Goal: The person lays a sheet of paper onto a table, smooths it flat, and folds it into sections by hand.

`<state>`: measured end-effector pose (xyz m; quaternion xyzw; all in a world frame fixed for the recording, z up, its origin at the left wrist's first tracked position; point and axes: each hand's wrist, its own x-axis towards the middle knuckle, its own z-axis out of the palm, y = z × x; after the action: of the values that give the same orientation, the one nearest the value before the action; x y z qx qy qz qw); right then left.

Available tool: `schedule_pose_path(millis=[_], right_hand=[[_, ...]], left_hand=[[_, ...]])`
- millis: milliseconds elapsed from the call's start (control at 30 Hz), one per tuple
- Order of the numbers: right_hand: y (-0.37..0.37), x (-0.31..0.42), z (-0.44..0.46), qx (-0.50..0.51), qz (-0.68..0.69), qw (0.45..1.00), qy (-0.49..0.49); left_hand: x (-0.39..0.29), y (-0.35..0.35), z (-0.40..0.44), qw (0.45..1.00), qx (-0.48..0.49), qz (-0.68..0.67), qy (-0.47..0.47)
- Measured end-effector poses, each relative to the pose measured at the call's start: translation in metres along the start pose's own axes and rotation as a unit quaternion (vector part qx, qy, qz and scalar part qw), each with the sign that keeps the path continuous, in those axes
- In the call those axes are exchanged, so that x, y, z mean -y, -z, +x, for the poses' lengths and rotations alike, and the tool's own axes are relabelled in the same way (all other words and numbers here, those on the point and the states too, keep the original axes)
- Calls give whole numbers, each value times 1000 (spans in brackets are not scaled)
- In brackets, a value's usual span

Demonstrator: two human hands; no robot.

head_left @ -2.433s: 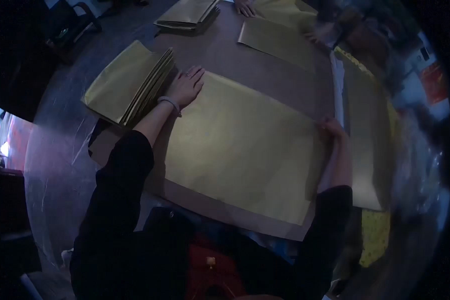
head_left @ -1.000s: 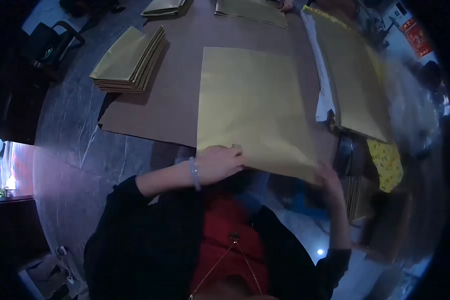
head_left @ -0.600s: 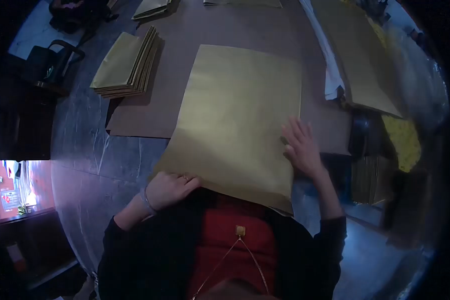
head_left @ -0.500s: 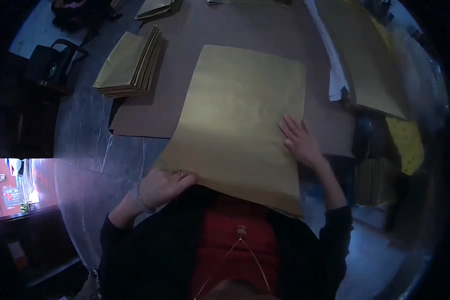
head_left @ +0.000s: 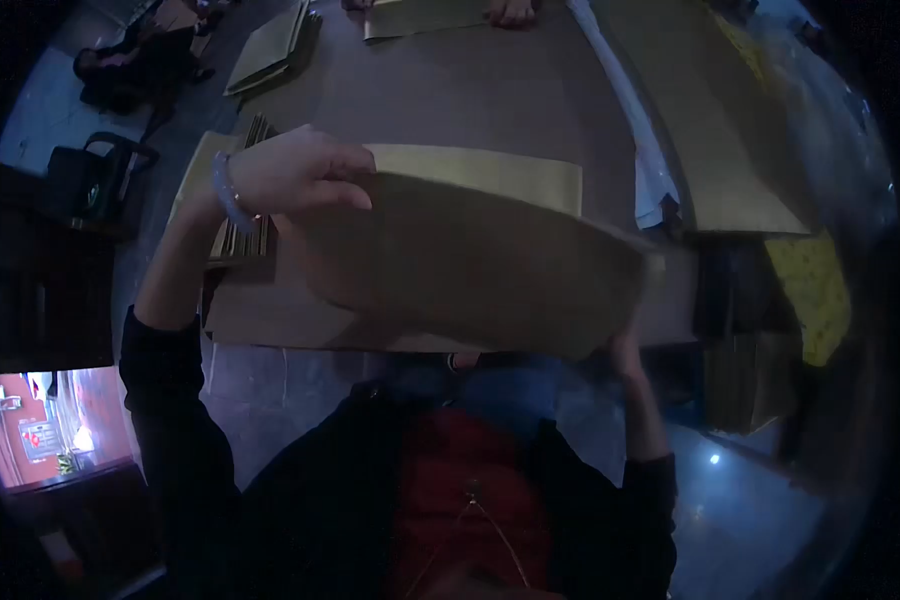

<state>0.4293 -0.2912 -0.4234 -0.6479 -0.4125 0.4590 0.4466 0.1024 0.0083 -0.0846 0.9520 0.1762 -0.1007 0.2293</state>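
Note:
A large yellow-brown kraft paper sheet (head_left: 470,255) is bent over above the table, its near edge raised and its shaded underside facing me. My left hand (head_left: 315,172) pinches its raised left edge, the forearm reaching across a stack of folded kraft paper (head_left: 200,180). A lighter strip of the sheet's top face shows beyond the fold. At the lower right corner is my right hand (head_left: 625,350), blurred, with its fingers mostly hidden behind the paper.
Across the brown-covered table (head_left: 460,95), another person's hand (head_left: 511,12) rests by a folded paper (head_left: 430,16). Another folded stack (head_left: 270,48) lies at the far left. A white strip (head_left: 625,110) and a large brown sheet (head_left: 720,120) are on the right, beside yellow material (head_left: 818,300).
The sheet lay flat before; its near edge is now lifted and carried away from me by my left hand. My right hand moved from the sheet's top to its lower right corner.

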Motion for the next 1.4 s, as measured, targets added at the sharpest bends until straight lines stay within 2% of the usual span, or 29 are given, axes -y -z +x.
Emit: schedule_pose_path(millis=[67, 100, 133, 167, 233, 300, 367, 400, 467, 567, 733, 867, 933, 1167, 1300, 1367, 1400], right_hand=[[-7, 22, -3, -52, -4, 988, -148], [-14, 54, -6, -59, 3, 987, -151], [-25, 100, -13, -78, 6, 995, -59], [-36, 126, -15, -96, 7, 995, 32], [-50, 132, -8, -122, 7, 992, -14], [-57, 137, -4, -146, 6, 987, -60], [-58, 142, 2, -169, -120, 978, -41], [-60, 140, 6, -170, -118, 977, -43], [-63, 132, 14, -228, -252, 937, 81], [-61, 135, 17, -211, -249, 943, 69], [-65, 133, 15, -209, -302, 928, 67], [-69, 130, 13, -236, -326, 910, 97], [-70, 127, 14, -244, -322, 908, 107], [-74, 125, 16, -273, -332, 896, 110], [-76, 122, 16, -256, -338, 899, 107], [-76, 120, 16, -266, -386, 875, 121], [-76, 119, 14, -250, -405, 874, 104]], left_hand=[[34, 1, 35, 1000, 19, 1, 14], [55, -2, 54, 998, 34, 22, 50], [72, -8, 69, 994, 50, 41, 87], [87, -15, 82, 994, 58, 41, 82], [111, -27, 105, 994, 87, -4, 63], [131, -40, 123, 992, 111, 6, 64], [146, -45, 135, 989, 129, 18, 69], [153, -45, 140, 983, 153, 17, 98], [164, -46, 145, 975, 180, 18, 125], [169, -48, 146, 983, 152, -40, 95], [175, -63, 146, 979, 134, -38, 149], [179, -68, 147, 978, 143, -44, 147], [185, -75, 146, 984, 97, -57, 140], [177, -76, 149, 979, 75, -66, 179], [178, -91, 140, 983, -29, -43, 178], [168, -97, 134, 981, -74, -16, 178], [162, -101, 130, 973, -153, 40, 169]])
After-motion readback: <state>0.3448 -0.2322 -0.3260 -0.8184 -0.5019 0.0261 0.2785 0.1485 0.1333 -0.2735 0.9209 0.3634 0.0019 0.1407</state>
